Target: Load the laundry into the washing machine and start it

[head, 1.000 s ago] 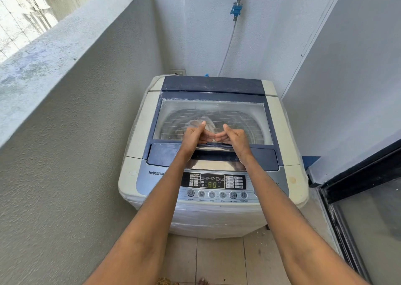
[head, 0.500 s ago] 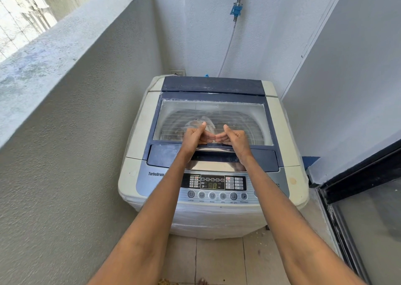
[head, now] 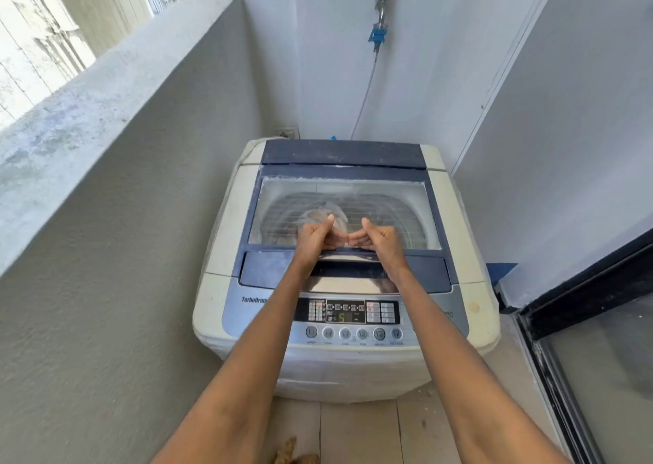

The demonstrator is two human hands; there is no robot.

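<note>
One cream and blue top-loading washing machine (head: 346,269) stands in the corner of a narrow balcony, against the grey rendered parapet wall (head: 141,216) on its left side and with a black-framed sliding door (head: 583,340) on its right. Its clear plastic lid window (head: 353,212) is down, and through it the ribbed steel drum shows with one pale bundle of laundry (head: 323,216) lying inside, blurred by the pane. So the load appears to be in already.

Both hands hover above the front edge of that lid, near its dark recessed handle (head: 348,269). The left hand (head: 312,239) is curled into a fist with the thumb raised, holding nothing; the right hand (head: 380,239) is the same, and their knuckles meet or nearly meet in the middle. Whether they touch the lid cannot be told.

The lid will likely be light, stiff and a little slippery, with a brittle pane; the handle recess at the front is the place to lift it. The laundry will be soft and limp.

On the machine's front panel sits one lit display (head: 346,311) showing a green digit, and below it one row of six round silver buttons (head: 353,333). Behind the machine, one thin hose (head: 365,92) runs up the white wall to one tap with a blue fitting (head: 378,36).
</note>
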